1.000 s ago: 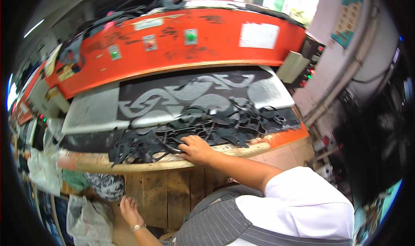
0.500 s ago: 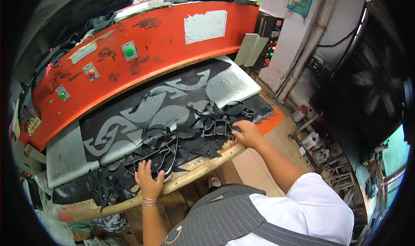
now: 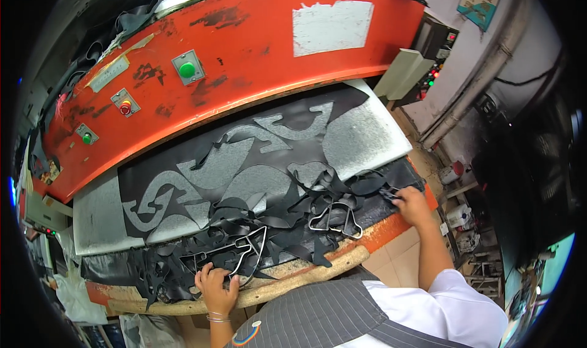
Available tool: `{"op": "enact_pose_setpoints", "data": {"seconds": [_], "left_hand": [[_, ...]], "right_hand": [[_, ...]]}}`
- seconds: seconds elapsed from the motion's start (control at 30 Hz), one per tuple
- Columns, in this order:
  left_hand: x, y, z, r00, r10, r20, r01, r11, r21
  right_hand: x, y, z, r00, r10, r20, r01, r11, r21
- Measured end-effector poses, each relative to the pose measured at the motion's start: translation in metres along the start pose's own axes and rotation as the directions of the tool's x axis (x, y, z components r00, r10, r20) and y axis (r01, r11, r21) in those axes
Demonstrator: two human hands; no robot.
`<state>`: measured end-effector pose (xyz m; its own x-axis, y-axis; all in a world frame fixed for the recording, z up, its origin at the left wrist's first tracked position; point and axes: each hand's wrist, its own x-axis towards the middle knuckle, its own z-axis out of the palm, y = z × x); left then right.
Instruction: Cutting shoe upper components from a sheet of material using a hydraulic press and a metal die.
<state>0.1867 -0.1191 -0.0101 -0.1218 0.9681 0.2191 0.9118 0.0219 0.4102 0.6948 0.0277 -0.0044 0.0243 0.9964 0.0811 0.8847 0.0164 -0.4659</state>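
My left hand (image 3: 217,288) is at the near edge of the press bed, its bent fingers and thumb around the near end of a long steel cutting die (image 3: 247,245). That die lies on a tangle of black leather-like scraps (image 3: 165,274). My right hand (image 3: 414,206) is closed at the bed's right end, with its fingertips on a small metal-edged piece (image 3: 389,192), probably another die, partly hidden by the fingers. Between my hands a second outlined cutting die (image 3: 336,221) rests on the scraps. Behind it, a black sheet (image 3: 275,146) with curved cut-outs covers the pale cutting board (image 3: 367,137).
A red press beam (image 3: 244,60) spans the far side, carrying green buttons (image 3: 187,70) and a red knob (image 3: 125,107). A control box (image 3: 428,60) with lit lamps stands at the far right. A worn padded rail (image 3: 293,281) edges the bed before me.
My right hand has moved right, from beside the middle die to the small metal-edged piece. My left hand stays near the long die, its fingers more bent. The view has shifted.
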Motion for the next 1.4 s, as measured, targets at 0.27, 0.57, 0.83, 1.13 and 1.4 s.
{"op": "enact_pose_setpoints", "data": {"seconds": [0.27, 0.57, 0.83, 1.13, 1.4], "left_hand": [[-0.013, 0.005, -0.004, 1.000, -0.027, -0.016, 0.026, 0.999, -0.039], [-0.025, 0.016, 0.005, 0.999, -0.047, -0.025, 0.045, 0.996, -0.075], [-0.018, 0.022, 0.006, 0.997, -0.070, -0.039, 0.065, 0.990, -0.122], [-0.012, 0.026, 0.003, 0.998, -0.050, -0.037, 0.044, 0.988, -0.148], [-0.018, 0.031, 0.002, 0.998, -0.064, 0.000, 0.063, 0.985, -0.164]], "right_hand": [[0.037, -0.062, -0.071, 0.958, -0.280, -0.055, 0.284, 0.920, 0.269], [0.112, -0.168, 0.047, 0.873, -0.284, 0.397, 0.368, 0.917, -0.154], [0.192, -0.158, 0.039, 0.425, -0.681, 0.596, 0.855, 0.519, -0.016], [0.171, -0.202, 0.096, 0.841, -0.540, 0.034, 0.525, 0.829, 0.192], [0.155, -0.194, 0.134, 0.756, -0.648, -0.090, 0.654, 0.742, 0.151]]}}
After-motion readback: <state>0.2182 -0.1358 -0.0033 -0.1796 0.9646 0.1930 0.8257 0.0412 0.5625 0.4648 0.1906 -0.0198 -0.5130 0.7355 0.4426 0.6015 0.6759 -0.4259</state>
